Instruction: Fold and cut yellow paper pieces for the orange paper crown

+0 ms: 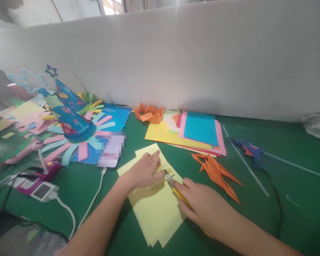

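Overlapping sheets of pale yellow paper (pixel 154 209) lie askew on the green table in front of me. My left hand (pixel 146 170) presses down on their upper part, with index finger and thumb stretched out over the paper. In my right hand (pixel 200 202) is a yellow utility knife (pixel 181 197), its blade tip at the paper close to my left thumb. Orange folded paper pieces (pixel 216 174) with long points lie just beyond my right hand.
A blue glue gun (pixel 252 151) with clear glue sticks lies at right. Coloured paper sheets (pixel 200 128) and an orange folded ring (pixel 149 113) are behind. At left stand blue cone hats (pixel 74 121), a charging phone (pixel 112 151), a power strip (pixel 37 185) and cables.
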`<state>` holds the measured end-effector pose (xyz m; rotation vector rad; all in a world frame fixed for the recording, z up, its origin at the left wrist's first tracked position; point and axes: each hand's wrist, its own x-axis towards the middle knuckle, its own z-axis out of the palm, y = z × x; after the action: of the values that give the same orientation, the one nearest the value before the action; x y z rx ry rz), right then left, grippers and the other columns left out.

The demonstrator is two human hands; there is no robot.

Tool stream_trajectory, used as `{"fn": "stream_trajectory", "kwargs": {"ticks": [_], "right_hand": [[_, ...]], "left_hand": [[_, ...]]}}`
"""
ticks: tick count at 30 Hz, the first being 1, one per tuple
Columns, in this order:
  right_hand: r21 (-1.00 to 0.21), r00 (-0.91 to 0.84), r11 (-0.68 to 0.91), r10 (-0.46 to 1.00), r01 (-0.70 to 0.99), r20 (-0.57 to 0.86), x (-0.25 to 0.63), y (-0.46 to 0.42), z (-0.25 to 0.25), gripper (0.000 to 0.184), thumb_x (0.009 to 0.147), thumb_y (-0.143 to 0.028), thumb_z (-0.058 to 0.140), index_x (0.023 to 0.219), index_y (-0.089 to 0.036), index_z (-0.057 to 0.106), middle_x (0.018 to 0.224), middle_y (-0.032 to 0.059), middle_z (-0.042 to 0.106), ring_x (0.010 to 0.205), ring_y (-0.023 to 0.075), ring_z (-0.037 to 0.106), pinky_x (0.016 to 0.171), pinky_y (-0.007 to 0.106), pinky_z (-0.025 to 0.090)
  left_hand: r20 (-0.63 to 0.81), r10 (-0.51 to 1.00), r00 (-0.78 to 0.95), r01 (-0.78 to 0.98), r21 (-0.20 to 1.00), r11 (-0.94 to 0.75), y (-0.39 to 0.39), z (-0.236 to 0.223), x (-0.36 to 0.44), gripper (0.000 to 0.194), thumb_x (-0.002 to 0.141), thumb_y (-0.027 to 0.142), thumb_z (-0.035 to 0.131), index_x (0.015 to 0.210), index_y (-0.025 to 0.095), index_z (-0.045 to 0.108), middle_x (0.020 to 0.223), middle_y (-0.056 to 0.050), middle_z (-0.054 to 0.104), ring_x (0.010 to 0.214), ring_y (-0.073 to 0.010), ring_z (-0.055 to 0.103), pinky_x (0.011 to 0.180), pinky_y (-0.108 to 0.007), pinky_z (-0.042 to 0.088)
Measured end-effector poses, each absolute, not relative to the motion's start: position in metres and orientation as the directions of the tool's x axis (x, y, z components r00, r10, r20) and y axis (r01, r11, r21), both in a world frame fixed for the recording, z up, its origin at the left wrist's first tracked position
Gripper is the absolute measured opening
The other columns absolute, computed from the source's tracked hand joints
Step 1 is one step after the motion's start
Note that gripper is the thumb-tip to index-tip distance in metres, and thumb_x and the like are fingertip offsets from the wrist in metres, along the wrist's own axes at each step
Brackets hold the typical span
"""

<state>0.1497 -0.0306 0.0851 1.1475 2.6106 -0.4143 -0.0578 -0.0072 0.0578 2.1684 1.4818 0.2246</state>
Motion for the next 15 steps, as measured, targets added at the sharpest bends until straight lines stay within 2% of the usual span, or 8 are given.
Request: {"fn": "stream_trajectory", "kwargs": {"ticks": [4,8,11,15], "right_hand": [[-0.151,-0.654,0.649,0.669,0.745,-0.353,0.146,-0.028,0.089,0.042,0.087,-0.021,0.044,0.127,-0.017,0.050,0.087,0.0083,0.058,0.062,0.0152,0.055,0.044,0.026,0.022],[-0.140,-0.660,0.657,0.673,0.741,-0.333,0.147,-0.025,0.089,0.040,0.085,-0.020,0.045,0.125,-0.018,0.052,0.082,0.0070,0.057,0.057,0.0143,0.052,0.042,0.026,0.018],[-0.160,-0.678,0.664,0.676,0.730,-0.290,0.152,-0.024,0.089,0.034,0.085,-0.021,0.045,0.117,-0.019,0.057,0.077,0.0049,0.055,0.052,0.0127,0.049,0.041,0.026,0.017],[-0.143,-0.685,0.676,0.674,0.723,-0.277,0.156,-0.021,0.090,0.032,0.085,-0.023,0.046,0.114,-0.021,0.058,0.076,0.0040,0.054,0.051,0.0115,0.047,0.040,0.026,0.015]], "left_hand": [[-0.136,0.891,0.434,0.828,0.450,-0.334,-0.005,0.059,-0.060,0.047,0.093,0.031,0.033,0.135,0.012,0.030,0.116,-0.013,0.057,0.095,-0.0243,0.050,0.084,-0.038,0.041],[-0.040,0.847,0.529,0.809,0.326,-0.490,-0.004,0.051,-0.064,0.039,0.094,0.027,0.030,0.131,0.014,0.036,0.124,-0.016,0.054,0.094,-0.0232,0.053,0.084,-0.036,0.041],[-0.004,0.841,0.541,0.814,0.253,-0.522,-0.003,0.045,-0.066,0.036,0.095,0.026,0.029,0.126,0.013,0.041,0.131,-0.018,0.049,0.095,-0.0238,0.055,0.085,-0.037,0.041],[0.028,0.839,0.544,0.810,0.244,-0.534,-0.003,0.041,-0.068,0.037,0.095,0.024,0.026,0.125,0.010,0.042,0.134,-0.021,0.046,0.101,-0.0257,0.054,0.087,-0.039,0.040]]}}
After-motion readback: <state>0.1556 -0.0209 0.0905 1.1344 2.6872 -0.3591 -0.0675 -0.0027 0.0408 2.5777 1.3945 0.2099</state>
